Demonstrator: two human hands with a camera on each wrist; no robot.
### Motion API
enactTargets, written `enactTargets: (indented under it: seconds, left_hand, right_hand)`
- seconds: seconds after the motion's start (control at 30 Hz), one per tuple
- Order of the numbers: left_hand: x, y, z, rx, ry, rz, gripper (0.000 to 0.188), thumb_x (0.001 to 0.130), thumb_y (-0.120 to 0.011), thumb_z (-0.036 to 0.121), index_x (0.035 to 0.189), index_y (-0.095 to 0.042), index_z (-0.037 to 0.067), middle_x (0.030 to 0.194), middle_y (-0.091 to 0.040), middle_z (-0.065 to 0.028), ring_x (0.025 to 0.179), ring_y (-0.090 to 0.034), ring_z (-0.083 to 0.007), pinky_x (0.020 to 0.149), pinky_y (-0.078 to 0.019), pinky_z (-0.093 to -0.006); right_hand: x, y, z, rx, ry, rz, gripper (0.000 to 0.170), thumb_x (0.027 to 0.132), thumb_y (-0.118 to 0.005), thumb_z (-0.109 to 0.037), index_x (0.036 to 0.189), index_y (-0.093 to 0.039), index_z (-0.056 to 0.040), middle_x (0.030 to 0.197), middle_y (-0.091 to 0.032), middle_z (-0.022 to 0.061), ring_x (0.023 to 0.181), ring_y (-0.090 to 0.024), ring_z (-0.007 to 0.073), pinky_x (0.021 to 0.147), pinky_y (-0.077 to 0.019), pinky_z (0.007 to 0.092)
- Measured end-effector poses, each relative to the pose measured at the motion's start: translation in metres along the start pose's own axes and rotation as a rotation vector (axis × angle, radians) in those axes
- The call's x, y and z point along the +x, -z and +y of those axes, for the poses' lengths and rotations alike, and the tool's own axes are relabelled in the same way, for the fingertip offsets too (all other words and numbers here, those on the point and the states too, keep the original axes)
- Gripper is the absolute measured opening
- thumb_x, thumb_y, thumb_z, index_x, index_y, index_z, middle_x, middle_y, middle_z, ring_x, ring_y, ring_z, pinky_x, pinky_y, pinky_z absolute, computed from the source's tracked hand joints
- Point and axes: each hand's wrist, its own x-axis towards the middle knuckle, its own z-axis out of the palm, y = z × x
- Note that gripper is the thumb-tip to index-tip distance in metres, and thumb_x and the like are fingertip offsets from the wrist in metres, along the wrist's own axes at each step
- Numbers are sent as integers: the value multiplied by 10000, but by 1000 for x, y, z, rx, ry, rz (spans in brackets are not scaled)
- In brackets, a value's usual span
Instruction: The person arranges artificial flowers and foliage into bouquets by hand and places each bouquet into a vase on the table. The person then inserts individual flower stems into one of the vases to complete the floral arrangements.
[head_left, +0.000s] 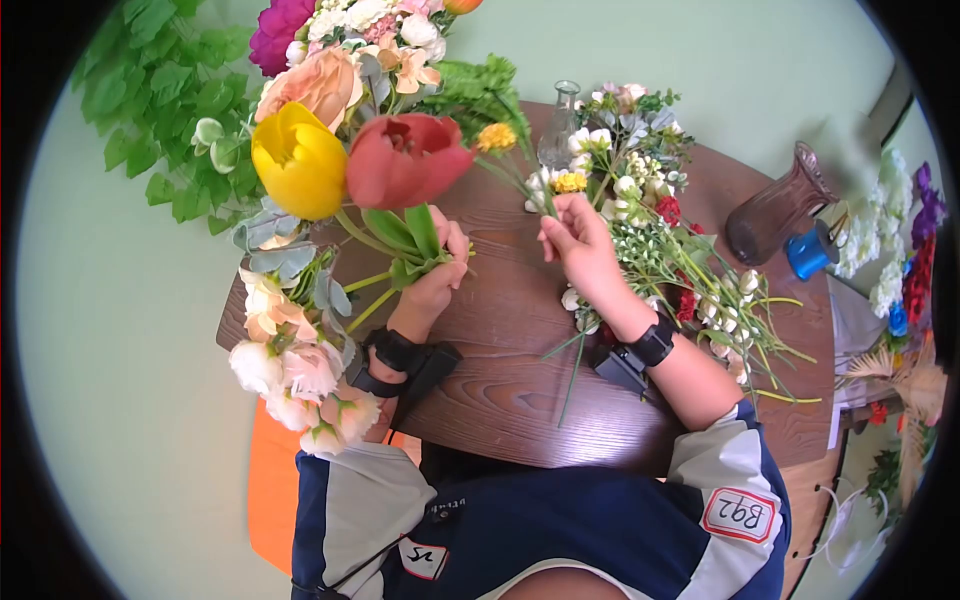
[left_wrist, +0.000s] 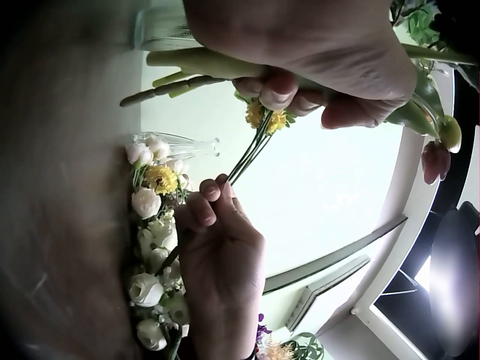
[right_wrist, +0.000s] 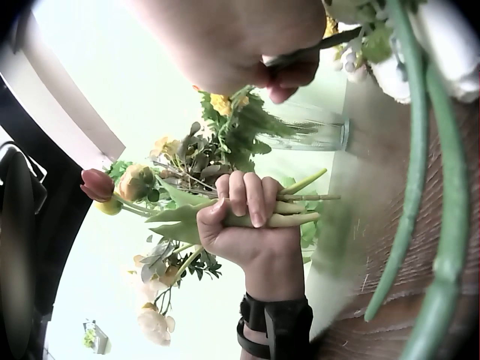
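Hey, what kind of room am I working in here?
Probably a flower-arranging workspace: a wooden table with loose flower stems, a purple glass vase and a blue spool.

Ahead and to the left of the navy-and-grey-shirted torso (head_left: 570,525), the bare left hand (head_left: 440,265) grips, fingers curled round, above a black-strapped left wrist (head_left: 398,350). Straight ahead of the torso, the bare right hand (head_left: 583,245) pinches between thumb and fingertips, its forearm (head_left: 700,380) slanting inward.

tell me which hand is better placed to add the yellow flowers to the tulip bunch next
The right hand, I'd judge: it pinches the yellow flowers by their stems, while the left hand grips the tulip bunch.
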Motion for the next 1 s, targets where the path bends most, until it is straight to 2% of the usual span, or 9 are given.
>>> enactTargets:
  seconds: [0.27,0.33,0.47,0.73,0.77,0.8,0.87,0.93,1.0]
  left_hand:
    - [-16,26,-19,249,109,-84,355,644,-636,40,748,-306,116,600,-412,-23,479,-365,-93,452,-298,-200]
    - [-18,39,-29,882,134,-128,341,644,-633,-11,859,-386,83,716,-488,-44,569,-466,-114,498,-379,-214]
    - [-35,61,-41,839,155,-129,354,645,-642,-5,879,-391,81,733,-493,-43,584,-473,-115,512,-385,-216]
    - [-35,64,-58,727,209,-115,392,647,-667,13,931,-402,74,780,-508,-41,625,-491,-115,548,-401,-223]
    - [-35,61,-57,712,215,-114,397,647,-670,15,937,-404,73,785,-510,-40,630,-493,-115,553,-403,-224]
    - [-33,58,-56,697,217,-111,403,648,-673,17,944,-405,72,791,-511,-40,635,-496,-115,557,-405,-225]
    - [-26,52,-52,669,206,-104,413,648,-679,22,957,-408,70,803,-515,-40,646,-500,-115,566,-408,-227]
    - [-21,47,-47,644,202,-100,424,649,-685,26,970,-411,69,814,-519,-39,656,-505,-115,576,-412,-228]
    - [-22,42,-42,618,211,-93,435,649,-691,31,983,-414,67,826,-522,-38,666,-509,-116,585,-416,-230]
  right_hand:
    - [-1,1,-15,213,305,280,77,921,-453,-62,991,-430,-41,789,-503,21,636,-431,68,572,-363,189]
    - [-1,2,-19,241,375,313,101,922,-434,-40,1021,-415,-31,827,-517,34,690,-459,66,620,-382,186]
    - [-8,-2,-28,257,444,291,113,926,-421,-34,1036,-396,-35,839,-528,57,746,-483,100,708,-409,225]
    - [-16,0,-76,386,433,430,92,938,-411,-60,1026,-383,-61,794,-538,68,695,-475,95,644,-412,224]
    - [-14,2,-77,490,538,276,103,932,-415,-40,1030,-390,-55,808,-538,59,719,-485,94,660,-419,223]
    - [-9,4,-71,417,471,423,128,915,-427,-8,1033,-402,-51,808,-531,34,728,-491,96,663,-422,217]
    - [-5,1,-66,410,541,301,161,892,-446,18,1035,-417,-48,862,-529,31,760,-503,100,681,-431,217]
    - [-1,6,-54,399,264,203,127,884,-455,-1,1004,-467,-42,984,-522,57,823,-501,99,756,-427,220]
    - [3,6,-43,355,387,125,114,891,-470,-54,1001,-497,-45,980,-539,48,842,-491,79,769,-423,218]
